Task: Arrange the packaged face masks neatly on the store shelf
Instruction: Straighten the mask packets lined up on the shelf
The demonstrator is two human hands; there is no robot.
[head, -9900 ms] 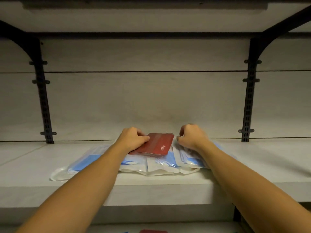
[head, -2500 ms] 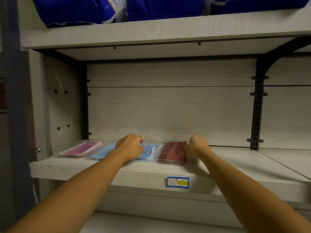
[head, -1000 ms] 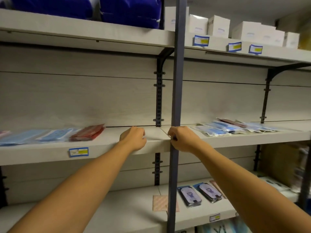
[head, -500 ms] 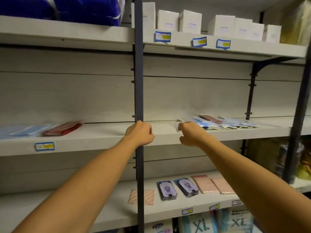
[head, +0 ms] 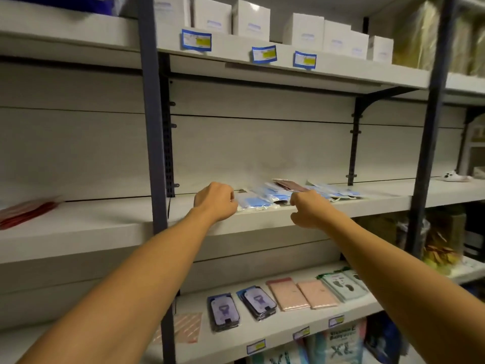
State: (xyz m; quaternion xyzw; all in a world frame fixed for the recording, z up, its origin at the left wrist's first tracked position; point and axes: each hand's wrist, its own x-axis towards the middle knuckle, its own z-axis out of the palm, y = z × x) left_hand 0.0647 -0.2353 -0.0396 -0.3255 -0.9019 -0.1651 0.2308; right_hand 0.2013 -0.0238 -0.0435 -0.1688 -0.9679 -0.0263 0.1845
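A loose pile of packaged face masks [head: 265,199], mostly blue in clear wrappers with one dark red pack [head: 290,185] on top, lies on the middle shelf [head: 367,203]. My left hand [head: 215,202] hovers at the pile's left end with its fingers curled and nothing in them. My right hand [head: 308,208] reaches over the shelf's front edge at the pile's near side, fingers curled, holding nothing I can see. Far left on the same shelf level lies a red mask pack [head: 25,211], blurred.
A dark upright post [head: 153,153] stands just left of my left arm. White boxes [head: 250,19] line the top shelf above price labels [head: 263,53]. The lower shelf [head: 288,327] carries purple, pink and green flat packs. Another post [head: 430,127] stands right.
The view has swung right, away from the sorted packs at the left. Both hands have moved right past the post and now reach the loose pile.
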